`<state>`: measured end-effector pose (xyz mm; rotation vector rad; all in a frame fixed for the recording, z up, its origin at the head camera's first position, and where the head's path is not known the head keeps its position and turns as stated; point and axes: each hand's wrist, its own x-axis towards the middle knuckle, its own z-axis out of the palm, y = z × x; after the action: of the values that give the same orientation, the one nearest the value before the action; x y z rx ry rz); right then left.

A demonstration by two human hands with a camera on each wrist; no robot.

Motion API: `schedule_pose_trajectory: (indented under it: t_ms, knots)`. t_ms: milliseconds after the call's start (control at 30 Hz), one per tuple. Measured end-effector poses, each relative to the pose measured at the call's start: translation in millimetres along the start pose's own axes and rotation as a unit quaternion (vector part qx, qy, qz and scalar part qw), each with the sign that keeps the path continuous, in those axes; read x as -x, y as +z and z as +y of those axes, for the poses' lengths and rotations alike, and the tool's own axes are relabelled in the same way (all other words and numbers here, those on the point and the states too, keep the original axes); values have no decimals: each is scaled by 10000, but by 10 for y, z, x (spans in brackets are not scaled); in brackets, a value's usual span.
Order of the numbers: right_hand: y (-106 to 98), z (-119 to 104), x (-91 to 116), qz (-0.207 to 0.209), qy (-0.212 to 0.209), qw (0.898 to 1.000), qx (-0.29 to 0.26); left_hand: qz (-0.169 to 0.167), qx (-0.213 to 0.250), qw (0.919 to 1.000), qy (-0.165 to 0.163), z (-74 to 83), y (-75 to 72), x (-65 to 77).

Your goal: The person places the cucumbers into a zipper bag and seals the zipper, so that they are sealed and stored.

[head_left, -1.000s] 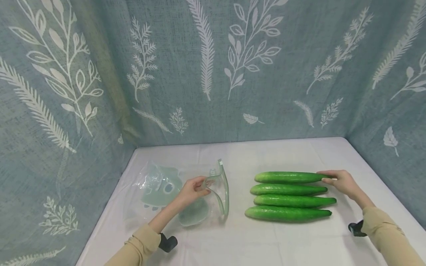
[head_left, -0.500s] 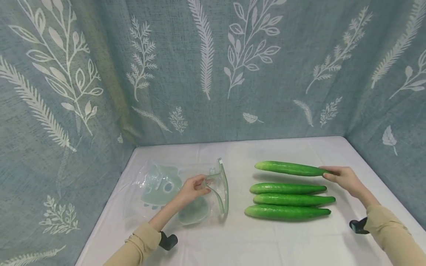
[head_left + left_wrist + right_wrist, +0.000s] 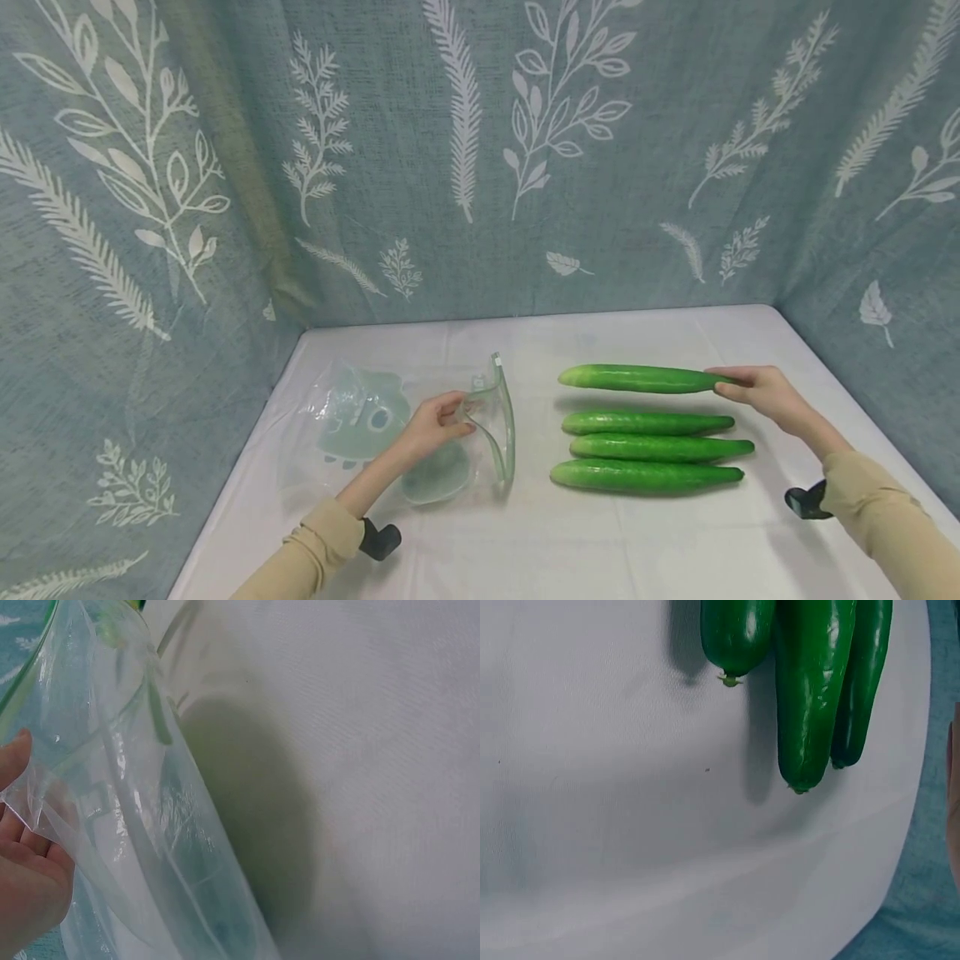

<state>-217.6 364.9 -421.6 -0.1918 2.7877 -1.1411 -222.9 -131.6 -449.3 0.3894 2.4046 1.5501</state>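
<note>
My left hand [image 3: 437,423] pinches the upper film of a clear zip bag [image 3: 360,421] near its mouth, holding the green-edged opening apart toward the right. In the left wrist view the thumb and fingers of the left hand [image 3: 30,855] grip a fold of the bag's film [image 3: 165,825]. The bag lies flat on the table and bears a pale green cartoon print. My right hand [image 3: 768,396] grips the dark end of a cucumber [image 3: 641,378], which hangs level above the table with its shadow beneath. Only an edge of the right hand [image 3: 954,802] shows in the right wrist view.
Three more cucumbers [image 3: 648,449] lie side by side on the white-covered table [image 3: 570,550], nearer to me than the held one. Their stem ends show in the right wrist view, on the middle cucumber [image 3: 810,697] most plainly. A patterned blue-green curtain [image 3: 480,167] surrounds the table.
My right hand has lifted the farthest cucumber off the table, away from the other three, and then shifted it slightly left. The left hand and the bag have stayed in place.
</note>
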Motion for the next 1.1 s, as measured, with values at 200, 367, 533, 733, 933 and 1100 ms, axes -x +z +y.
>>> schedule_pose_trajectory:
  t_ms: [200,367,533,733,933,1100]
  knots:
    - [44,-59,-32,1,-117,9999,2,-49,75,9999,87,17,1,-34]
    - [90,-106,-54,-44,-131,9999,-96,25,80,9999,134,40,12,-67]
    - [137,-144,-72,-126,-183,9996,-183,63,129,9998,137,48,21,-96]
    - [205,-199,-93,-208,-161,9994,-239,20,191,9997,115,55,26,-125]
    - [300,-245,-126,-265,-153,9992,-239,-3,216,9997,79,51,28,-143]
    - [387,-270,-136,-403,-27,9982,-448,19,162,9999,50,36,36,-152]
